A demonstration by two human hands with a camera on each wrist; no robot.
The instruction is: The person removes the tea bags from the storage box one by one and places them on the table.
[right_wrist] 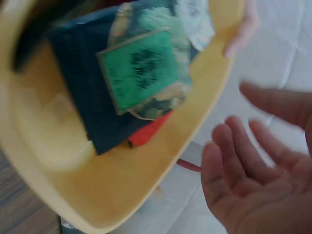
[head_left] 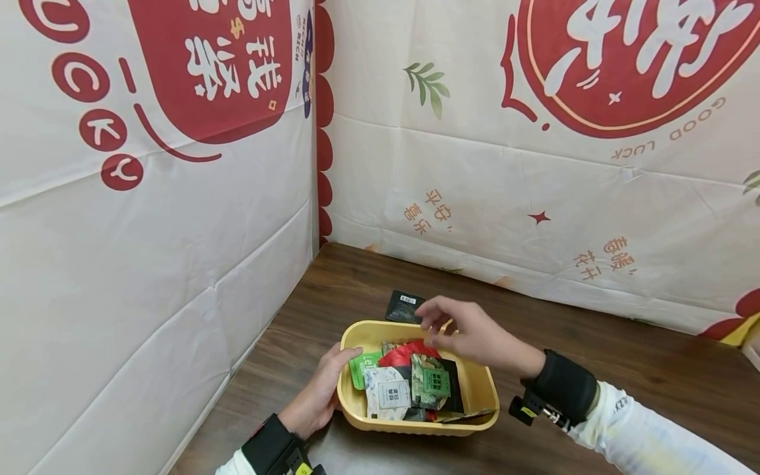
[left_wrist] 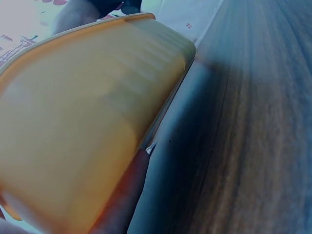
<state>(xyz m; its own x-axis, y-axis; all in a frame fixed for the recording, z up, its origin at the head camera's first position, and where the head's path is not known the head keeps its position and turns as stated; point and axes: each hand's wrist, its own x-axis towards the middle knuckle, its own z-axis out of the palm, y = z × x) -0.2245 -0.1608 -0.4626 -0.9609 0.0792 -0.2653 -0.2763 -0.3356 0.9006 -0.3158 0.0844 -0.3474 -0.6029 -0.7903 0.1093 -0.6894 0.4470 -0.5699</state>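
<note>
A yellow plastic basin (head_left: 477, 389) holds several sachets: a bright green one (head_left: 359, 371), a red one (head_left: 404, 354), a white patterned one (head_left: 386, 396) and a dark one with a green label (head_left: 432, 382). My left hand (head_left: 320, 399) grips the basin's left end, thumb over the rim and fingers against the outside. Above the far rim hovers my right hand (head_left: 469, 330), its fingers loosely bent and nothing in them. The right wrist view shows that palm empty beside the basin. Just beyond the far rim, a black sachet (head_left: 404, 307) lies on the table near my right fingertips.
The basin is on a dark wood table (head_left: 594, 349). White printed cloth walls, one on the left (head_left: 178, 264) and one at the back (head_left: 475, 178), meet in a corner behind it. Something yellow (head_left: 739, 333) shows at the far right edge.
</note>
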